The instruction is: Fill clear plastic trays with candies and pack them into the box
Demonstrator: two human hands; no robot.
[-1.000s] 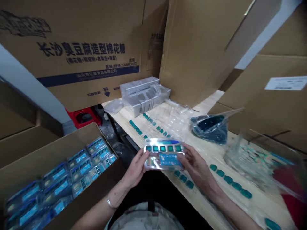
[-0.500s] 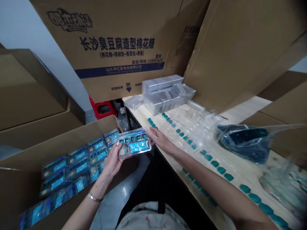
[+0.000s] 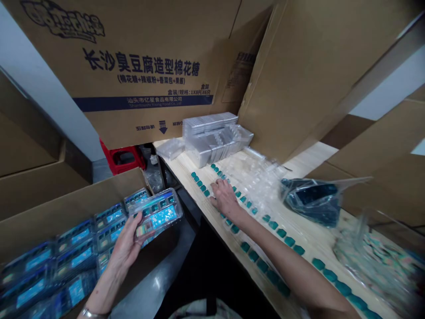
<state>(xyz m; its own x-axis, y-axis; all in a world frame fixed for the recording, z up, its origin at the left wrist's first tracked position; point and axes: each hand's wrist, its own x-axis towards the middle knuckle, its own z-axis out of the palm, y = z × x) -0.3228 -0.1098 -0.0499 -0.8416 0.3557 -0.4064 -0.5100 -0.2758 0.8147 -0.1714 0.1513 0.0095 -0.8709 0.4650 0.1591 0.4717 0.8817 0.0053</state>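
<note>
My left hand [image 3: 124,249] is shut around a clear plastic blister pack [image 3: 155,214], which holds a row of small teal pieces and a blue card. It holds the pack above an open cardboard box [image 3: 79,208] packed with similar blue packs [image 3: 75,248]. My right hand [image 3: 226,198] lies palm down on the pale wooden table [image 3: 299,235], fingers spread among a row of small teal pieces [image 3: 212,184]. Nothing shows in its grip. More teal pieces [image 3: 272,226] run in lines down the table.
Stacked clear plastic trays [image 3: 212,139] stand at the table's far end, with a loose clear sheet [image 3: 265,181] in front. A dark bag of plastic [image 3: 310,201] and a blurred pile of packaging [image 3: 375,266] lie right. Large cardboard cartons surround the table; a red stool [image 3: 121,157] sits below.
My left hand has carried the pack left, over the box. My right hand has let go of it and moved onto the table among the teal pieces. The view has shifted slightly.
</note>
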